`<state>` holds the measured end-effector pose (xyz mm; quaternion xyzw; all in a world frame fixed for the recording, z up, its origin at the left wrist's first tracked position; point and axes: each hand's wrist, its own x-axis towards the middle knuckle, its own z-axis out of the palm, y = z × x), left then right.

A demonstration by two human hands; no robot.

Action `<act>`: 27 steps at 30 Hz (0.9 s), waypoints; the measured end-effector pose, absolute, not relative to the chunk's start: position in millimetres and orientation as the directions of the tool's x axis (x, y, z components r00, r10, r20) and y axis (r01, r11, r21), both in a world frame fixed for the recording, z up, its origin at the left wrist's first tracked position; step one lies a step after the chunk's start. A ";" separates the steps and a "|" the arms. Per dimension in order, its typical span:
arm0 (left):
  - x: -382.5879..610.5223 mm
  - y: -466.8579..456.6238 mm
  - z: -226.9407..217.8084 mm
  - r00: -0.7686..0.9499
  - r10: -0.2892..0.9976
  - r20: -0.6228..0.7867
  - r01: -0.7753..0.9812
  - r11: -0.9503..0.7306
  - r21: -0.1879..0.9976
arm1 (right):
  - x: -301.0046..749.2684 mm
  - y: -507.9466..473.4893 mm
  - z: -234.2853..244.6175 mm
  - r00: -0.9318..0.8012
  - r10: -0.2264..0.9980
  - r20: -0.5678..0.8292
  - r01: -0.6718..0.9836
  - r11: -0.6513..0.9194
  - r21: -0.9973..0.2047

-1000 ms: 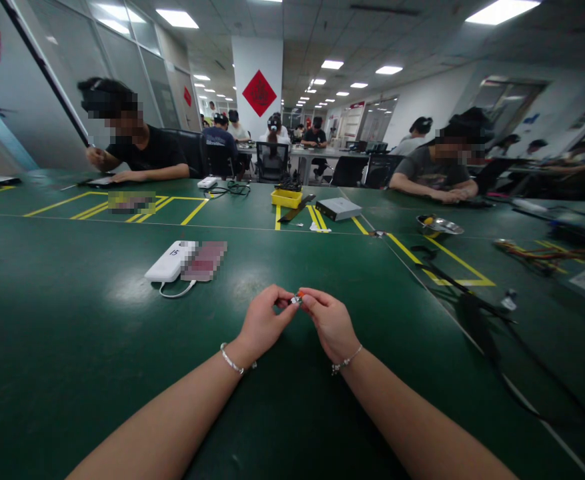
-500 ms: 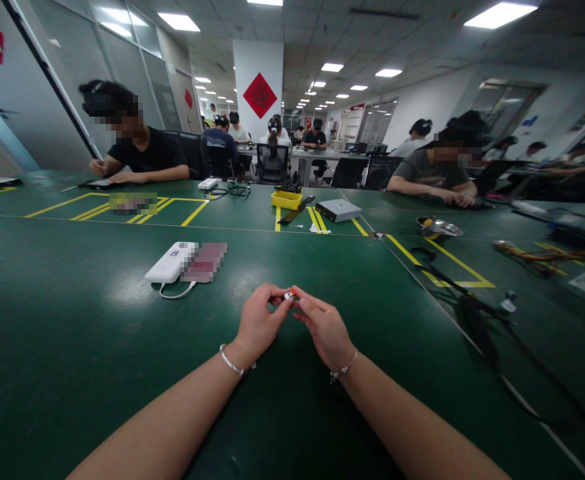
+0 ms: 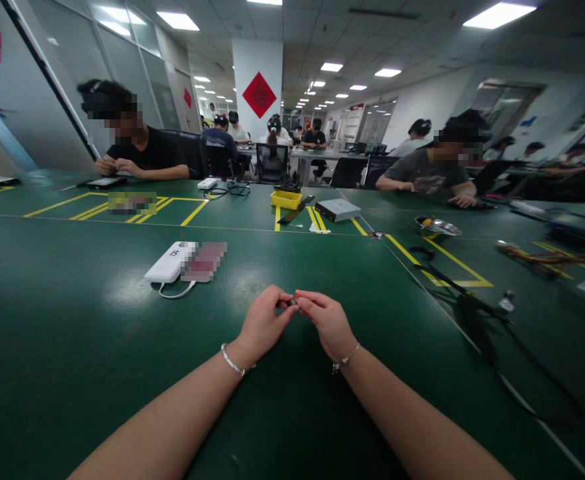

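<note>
Fingertips of the left hand (image 3: 263,323) and right hand (image 3: 328,325) have closed tighter on the small orange-tipped part (image 3: 297,295) — plain to see a moment ago, now nearly hidden between them above the green table (image 3: 97,320) — so the fiddling looks unfinished.

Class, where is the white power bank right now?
Head view, left of centre: the power bank lies on the green table, beyond the left hand.

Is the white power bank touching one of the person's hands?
No, the white power bank lies on the green table well apart from the left hand and right hand, which pinch a small part between them.
</note>
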<state>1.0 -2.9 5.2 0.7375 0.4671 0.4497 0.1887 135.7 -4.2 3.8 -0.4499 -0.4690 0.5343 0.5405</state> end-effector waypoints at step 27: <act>-10.5 10.2 -7.1 0.307 0.927 0.214 0.712 -0.373 0.595 | 343.8 31.3 -5.2 0.719 0.606 0.342 0.693 -0.582 -0.426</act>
